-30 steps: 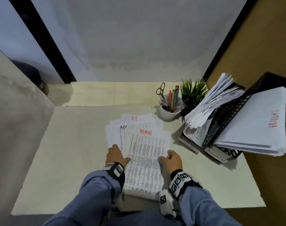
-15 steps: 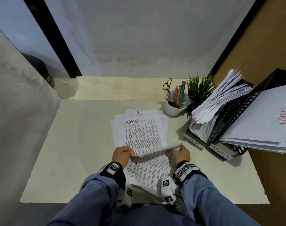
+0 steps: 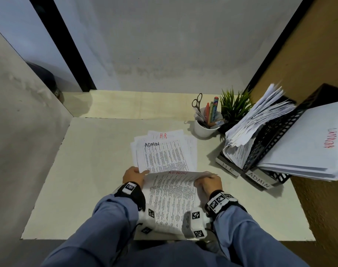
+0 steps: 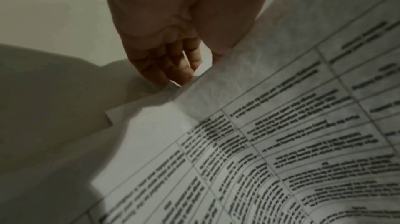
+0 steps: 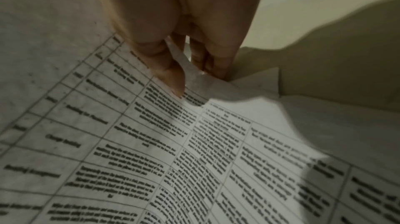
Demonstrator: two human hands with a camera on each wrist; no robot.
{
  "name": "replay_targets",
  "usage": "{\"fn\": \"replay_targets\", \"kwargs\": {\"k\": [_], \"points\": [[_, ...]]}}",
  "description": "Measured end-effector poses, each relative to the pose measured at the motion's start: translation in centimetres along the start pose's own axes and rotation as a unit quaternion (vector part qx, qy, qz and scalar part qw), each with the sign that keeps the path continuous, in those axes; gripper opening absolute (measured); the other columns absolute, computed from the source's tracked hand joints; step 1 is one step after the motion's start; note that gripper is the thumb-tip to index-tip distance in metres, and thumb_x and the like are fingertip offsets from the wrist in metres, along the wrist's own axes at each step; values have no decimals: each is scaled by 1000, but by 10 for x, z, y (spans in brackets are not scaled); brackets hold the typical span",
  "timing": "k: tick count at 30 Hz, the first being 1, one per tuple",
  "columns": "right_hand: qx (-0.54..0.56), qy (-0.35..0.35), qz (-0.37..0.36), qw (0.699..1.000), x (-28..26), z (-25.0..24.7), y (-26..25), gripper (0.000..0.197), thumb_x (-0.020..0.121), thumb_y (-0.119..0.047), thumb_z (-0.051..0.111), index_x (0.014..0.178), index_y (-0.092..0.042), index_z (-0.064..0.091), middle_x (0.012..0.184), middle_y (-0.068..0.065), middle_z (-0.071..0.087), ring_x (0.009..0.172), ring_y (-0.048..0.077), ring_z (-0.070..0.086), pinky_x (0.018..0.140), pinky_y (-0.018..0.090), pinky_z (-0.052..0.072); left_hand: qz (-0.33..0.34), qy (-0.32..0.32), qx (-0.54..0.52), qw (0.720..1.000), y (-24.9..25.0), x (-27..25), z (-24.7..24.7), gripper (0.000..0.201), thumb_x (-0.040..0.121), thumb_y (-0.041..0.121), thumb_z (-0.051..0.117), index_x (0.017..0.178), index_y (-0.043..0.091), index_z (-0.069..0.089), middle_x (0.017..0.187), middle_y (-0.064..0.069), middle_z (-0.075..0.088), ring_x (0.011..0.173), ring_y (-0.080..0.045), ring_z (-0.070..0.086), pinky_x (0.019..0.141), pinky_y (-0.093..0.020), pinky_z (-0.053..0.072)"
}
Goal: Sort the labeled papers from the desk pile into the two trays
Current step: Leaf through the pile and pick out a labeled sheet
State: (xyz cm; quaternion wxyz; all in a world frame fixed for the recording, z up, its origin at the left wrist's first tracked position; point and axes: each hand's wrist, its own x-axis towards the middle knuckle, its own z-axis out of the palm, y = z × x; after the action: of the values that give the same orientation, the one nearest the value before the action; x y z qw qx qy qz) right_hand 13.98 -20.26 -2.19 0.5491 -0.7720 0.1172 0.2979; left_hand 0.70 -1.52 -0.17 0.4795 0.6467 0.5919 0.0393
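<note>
Together, both hands are lifting one printed sheet (image 3: pixel 172 197) marked ADMIN in red off the desk pile (image 3: pixel 164 151). Left hand (image 3: pixel 134 175) is gripping the sheet's left edge at about 9 o'clock, knuckles up, wrist bent back toward the body; from the left wrist view its fingers (image 4: pixel 173 66) are curling under the paper's edge while the thumb side is lying on top. Right hand (image 3: pixel 208 183) is pinching the right edge at about 3 o'clock, and the right wrist view is showing the thumb (image 5: pixel 171 77) pressing on the printed face with the other fingers tucked beneath. Both forearms, in blue sleeves, are reaching forward from 6 o'clock, and the sheet is sagging between them, its far edge raised and its near end drooping toward the person. Beyond it, at 12 o'clock, the pile is lying flat on the desk (image 3: pixel 87 170), its top page lettered ADMIN in black, with an H.R page peeking out behind. Toward 2 o'clock the HR tray (image 3: pixel 228 168) and the ADMIN tray (image 3: pixel 260 180) are standing side by side, both holding papers, and a white pen cup (image 3: pixel 204 130) with scissors and a small green plant (image 3: pixel 233 106) are sitting just behind them.
</note>
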Motion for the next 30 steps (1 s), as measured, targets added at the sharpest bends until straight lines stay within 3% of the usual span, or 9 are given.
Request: {"fn": "replay_targets", "kwargs": {"k": [4, 8, 11, 14, 20, 22, 25, 28, 30], "points": [[7, 6, 14, 1000, -4, 0, -3, 32, 64, 25, 54, 53, -5, 58, 36, -7, 56, 46, 10, 56, 49, 22, 44, 85, 41, 51, 994, 2, -5, -6, 10, 83, -1, 50, 81, 7, 56, 76, -6, 53, 75, -24, 49, 57, -25, 34], [73, 11, 26, 997, 0, 3, 1, 38, 56, 28, 49, 42, -5, 59, 41, 2, 57, 61, 25, 57, 63, 33, 48, 149, 30, 46, 987, -2, 3, -14, 16, 82, 3, 54, 82, 9, 70, 75, -6, 66, 68, -23, 57, 63, -23, 42], [78, 3, 47, 996, -6, 2, -6, 32, 60, 28, 46, 49, 0, 58, 45, 6, 58, 65, 27, 57, 59, 28, 48, 178, 7, -7, 984, 2, -1, -21, 17, 84, 2, 57, 79, 11, 71, 70, 1, 67, 65, -14, 59, 60, -20, 45], [71, -8, 46, 996, -10, -2, -14, 29, 64, 28, 43, 55, 4, 56, 53, 8, 55, 58, 25, 53, 44, 17, 44, 169, -3, -76, 983, 5, -3, -20, 21, 84, 0, 53, 70, 10, 66, 69, 3, 68, 64, -14, 58, 63, -24, 45], [80, -11, 22, 996, -3, -4, -17, 24, 51, 16, 60, 58, -8, 63, 71, 14, 62, 80, 32, 58, 73, 41, 51, 78, -53, -203, 975, 14, -8, -10, 25, 73, 13, 48, 51, 24, 47, 63, -2, 41, 68, -19, 36, 62, -29, 27], [82, 1, 11, 997, -10, -5, -32, 32, 61, 16, 65, 82, -7, 60, 85, 14, 61, 79, 27, 58, 66, 34, 49, 56, -92, -246, 963, 21, -12, -10, 20, 76, 36, 55, 59, 25, 57, 71, -2, 55, 72, -23, 49, 69, -31, 37], [134, -22, -16, 991, -17, -2, -57, 51, 72, 18, 62, 118, -2, 55, 111, 8, 60, 99, 26, 60, 86, 35, 49, 52, -175, -264, 947, 35, -21, -11, 54, 80, 66, 51, 109, 23, 65, 102, 1, 70, 94, -19, 66, 86, -37, 49], [170, -70, -77, 980, -36, 2, -84, 29, 81, 9, 58, 103, -6, 68, 102, 14, 71, 97, 28, 67, 91, 44, 52, 111, -183, -279, 936, 55, -39, -14, 25, 88, 28, 64, 109, 14, 61, 101, 6, 68, 96, -12, 65, 85, -31, 49], [131, -50, -180, 974, -54, 1, -104, 20, 87, 1, 57, 90, -16, 68, 93, 8, 72, 88, 21, 67, 81, 35, 56, 152, -148, -282, 936, 68, -49, -22, 19, 86, 3, 64, 103, 11, 64, 94, 2, 70, 87, -15, 69, 72, -21, 55]]}}
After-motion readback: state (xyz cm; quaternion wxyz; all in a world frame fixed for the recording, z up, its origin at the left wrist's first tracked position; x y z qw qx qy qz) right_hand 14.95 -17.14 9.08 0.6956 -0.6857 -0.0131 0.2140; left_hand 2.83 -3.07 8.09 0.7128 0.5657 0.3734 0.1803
